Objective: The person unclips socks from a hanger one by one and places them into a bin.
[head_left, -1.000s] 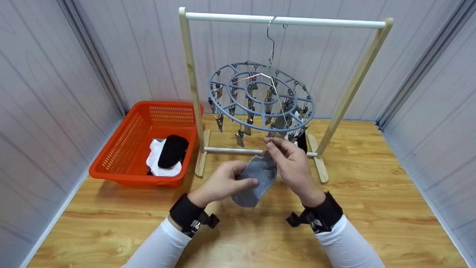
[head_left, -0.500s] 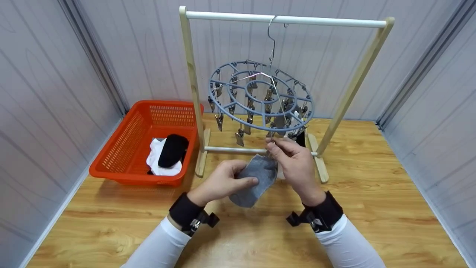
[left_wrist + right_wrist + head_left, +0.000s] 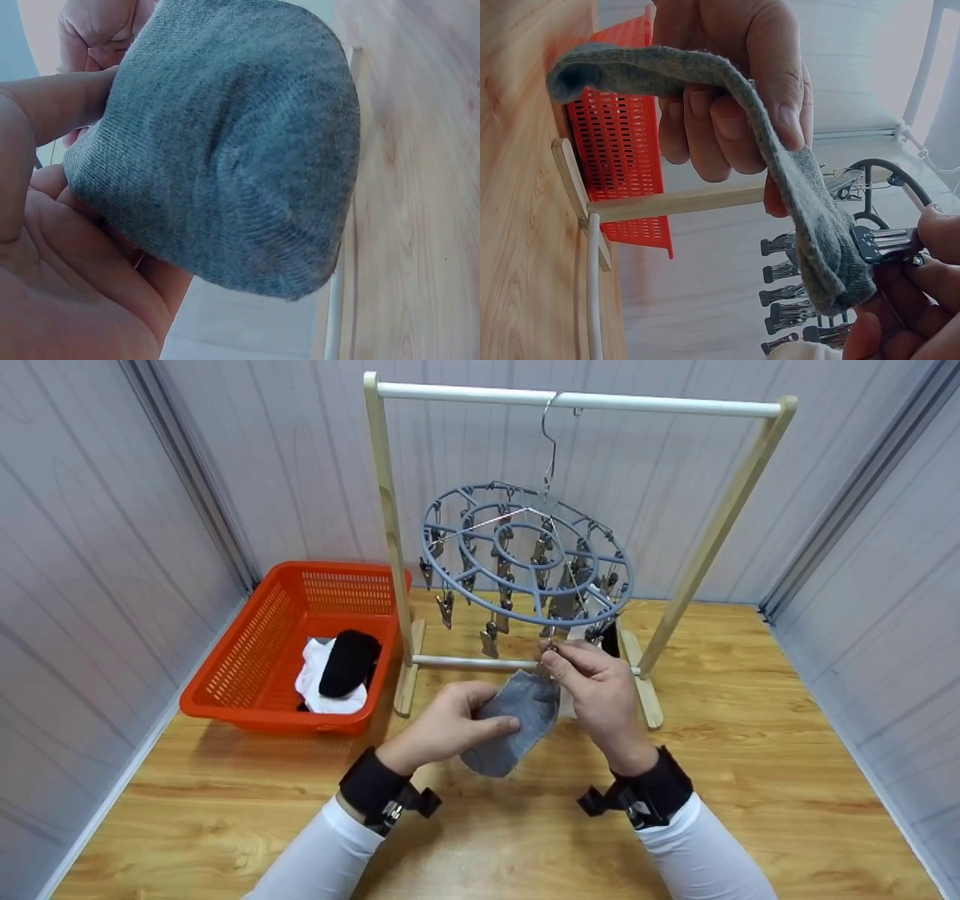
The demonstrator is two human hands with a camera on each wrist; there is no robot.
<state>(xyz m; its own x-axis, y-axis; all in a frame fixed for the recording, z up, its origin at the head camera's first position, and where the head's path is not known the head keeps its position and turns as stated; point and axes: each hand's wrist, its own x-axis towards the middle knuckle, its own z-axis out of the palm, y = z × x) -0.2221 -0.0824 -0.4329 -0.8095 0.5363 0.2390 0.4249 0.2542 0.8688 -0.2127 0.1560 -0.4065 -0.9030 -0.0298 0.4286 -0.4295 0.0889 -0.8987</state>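
Note:
In the head view my left hand [image 3: 446, 727] holds a small grey sock [image 3: 525, 709], thumb on its near face. The left wrist view shows the sock's rounded knit end [image 3: 232, 165] close up, with fingers on its edge. My right hand [image 3: 606, 701] pinches a metal clip [image 3: 885, 244] just under the front of a round grey-blue clip hanger [image 3: 517, 615]. In the right wrist view the clip's jaws stand over the sock's opening edge, and the rest of the sock [image 3: 810, 210] bends away through my left fingers.
A red-orange basket [image 3: 262, 722] at left holds a black cloth piece [image 3: 349, 664] and a white one [image 3: 311, 682]. The hanger hooks onto a white rail [image 3: 675, 405] between wooden posts [image 3: 712, 532]. Several clips dangle around it; white, grey and black items hang at its back right.
The sock's lower end has swung slightly left, and my right hand has shifted a little to the right. The hanger's dangling clips have moved slightly. My left hand stays nearly in place.

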